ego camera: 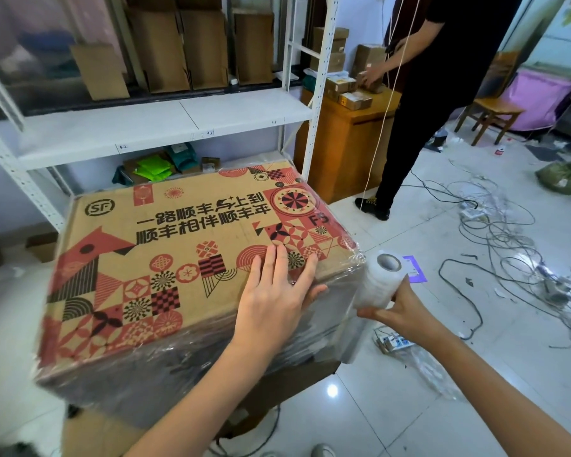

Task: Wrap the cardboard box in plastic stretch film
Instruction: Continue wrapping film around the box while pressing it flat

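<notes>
1. The cardboard box (pixel 185 252) sat on another flattened or lower carton (pixel 277 387) on the tiled floor, in front of a white shelf rack (pixel 165 127).
2. Progress: stretch film already covered the near side wall and the right corner, lapping onto the top edge; several layers seemed present on the sides. Most of the printed top face looked bare. Judged partly done: side bands well along, top still to be covered, film not yet cut.
3. Left hand (pixel 274 295) lay flat on the top near the right corner, fingers straight, pressing the box steady.
4. Right hand (pixel 398 316) had its grip clamped on the lower end of the film roll (pixel 378 282), held upright just beside the right corner, film running to the box.
5. Containers: rack shelves held upright folded cartons and small packets; contents of the box not visible.
</notes>
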The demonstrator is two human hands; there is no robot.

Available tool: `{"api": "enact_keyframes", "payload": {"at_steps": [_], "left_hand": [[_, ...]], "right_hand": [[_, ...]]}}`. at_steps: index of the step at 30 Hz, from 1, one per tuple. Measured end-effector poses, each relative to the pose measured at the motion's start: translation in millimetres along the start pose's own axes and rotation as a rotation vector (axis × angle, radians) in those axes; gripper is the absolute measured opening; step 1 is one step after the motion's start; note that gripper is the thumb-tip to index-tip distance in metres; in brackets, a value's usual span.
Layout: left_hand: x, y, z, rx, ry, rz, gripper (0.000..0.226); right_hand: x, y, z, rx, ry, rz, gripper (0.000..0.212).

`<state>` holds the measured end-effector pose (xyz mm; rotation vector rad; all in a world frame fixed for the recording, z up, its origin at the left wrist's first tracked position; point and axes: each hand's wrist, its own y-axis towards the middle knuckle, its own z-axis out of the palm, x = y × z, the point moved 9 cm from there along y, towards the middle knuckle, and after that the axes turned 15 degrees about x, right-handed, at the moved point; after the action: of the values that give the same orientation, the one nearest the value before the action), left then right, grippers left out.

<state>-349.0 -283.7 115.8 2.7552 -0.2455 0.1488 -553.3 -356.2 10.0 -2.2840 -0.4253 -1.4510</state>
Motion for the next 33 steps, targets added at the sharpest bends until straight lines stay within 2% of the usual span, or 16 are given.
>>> {"api": "enact_keyframes", "payload": {"at_steps": [4,7,16,24,29,31,32,33], "left_hand": [[-2.6,-3.4,-1.3,-0.015,0.003,-0.003,0.046],[-3.6,-5.0,-2.7,-0.032,0.0,-0.01,0.044],[1.7,-1.3,-2.7,-0.021,-0.007,-0.045,0.04],[1.7,5.4,4.7,0.016,-0.011,-0.046,0.04],[1.1,7.7,1.3,0.07,-0.061,-0.081,0.042],[-1.4,5.2,-6.7,0.025,-0.061,-0.115,0.046],[-10.1,1.7,-11.1,-0.032,-0.044,-0.085,0.047],[-28.1,-4.4,-13.0,-0.107,-0.022,0.019,0.045]], "right_hand": [[-6.4,0.9,-3.8,-0.016,-0.021,-0.002,0.116],[-6.8,8.3,-9.6,-0.035,-0.011,-0.03,0.107],[17.5,43.2,-10.0,0.043,-0.036,-0.151,0.102],[16.3,51.2,-9.8,0.35,-0.139,-0.043,0.086],[18.1,53.7,-15.4,0.373,-0.126,-0.035,0.073],[18.9,53.8,-15.1,0.373,-0.122,-0.038,0.072],[19.3,53.9,-14.5,0.371,-0.121,-0.04,0.071],[19.9,54.6,-14.1,0.368,-0.119,-0.042,0.071]]}}
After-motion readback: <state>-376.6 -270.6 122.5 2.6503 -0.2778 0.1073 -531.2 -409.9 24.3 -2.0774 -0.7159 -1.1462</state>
